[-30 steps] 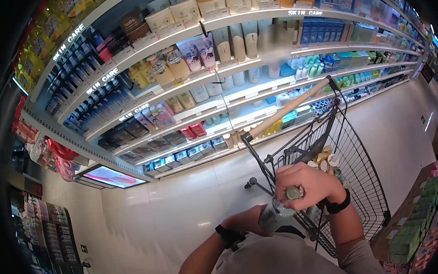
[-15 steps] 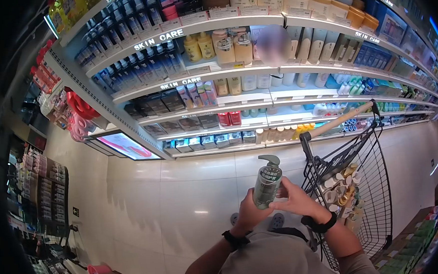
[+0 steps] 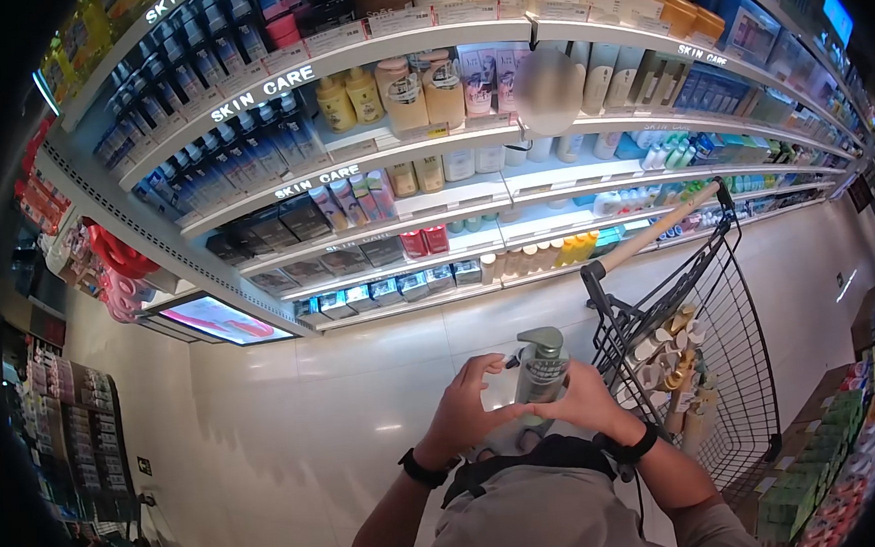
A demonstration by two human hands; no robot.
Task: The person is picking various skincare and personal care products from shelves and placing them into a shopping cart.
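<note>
A grey-green pump bottle (image 3: 541,375) stands roughly upright in front of my body, its pump head at the top. My right hand (image 3: 588,405) is closed around its right side and lower part. To the left of it, my left hand (image 3: 469,407) has its fingers spread and curved, with a gap between palm and bottle. The left thumb reaches across to the bottle's lower end. Beside the left fingertips is a small dark shape. Dark bands sit on both wrists.
A black wire shopping cart (image 3: 738,355) with a wooden-looking handle (image 3: 660,228) stands close on my right, holding several bottles (image 3: 679,369). Ahead are skin-care shelves (image 3: 384,212) full of bottles and boxes. A lit panel (image 3: 225,317) is at the shelf's left end.
My left hand has loosened from the bottle and its fingers have spread to the left. The right hand keeps the bottle, now slightly lower in view. The view has shifted and tilted a little.
</note>
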